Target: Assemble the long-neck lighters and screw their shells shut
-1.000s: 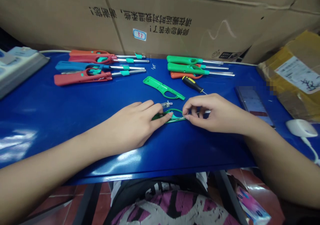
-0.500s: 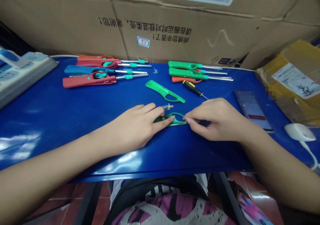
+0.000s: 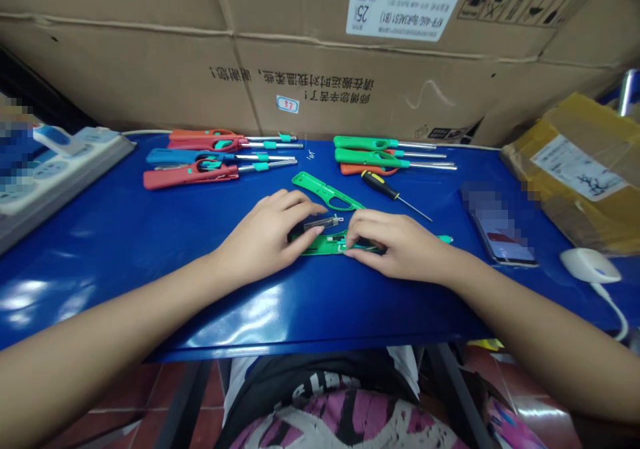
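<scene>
Head view: green lighter shell (image 3: 320, 245) lies mid blue table (image 3: 150, 236), nearer the front edge. Left hand (image 3: 270, 236) is flat, its fingers pressing the shell's handle end. Right hand (image 3: 400, 246) has slid left since a second ago; its fingertips now pinch the shell's middle. Small clear insert (image 3: 324, 222) lies loose by the left fingertips.

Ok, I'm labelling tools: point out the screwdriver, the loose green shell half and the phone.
screwdriver (image 3: 376, 182), head view, handle.
green shell half (image 3: 314, 186), head view, middle of body.
phone (image 3: 505, 246), head view, screen.
</scene>
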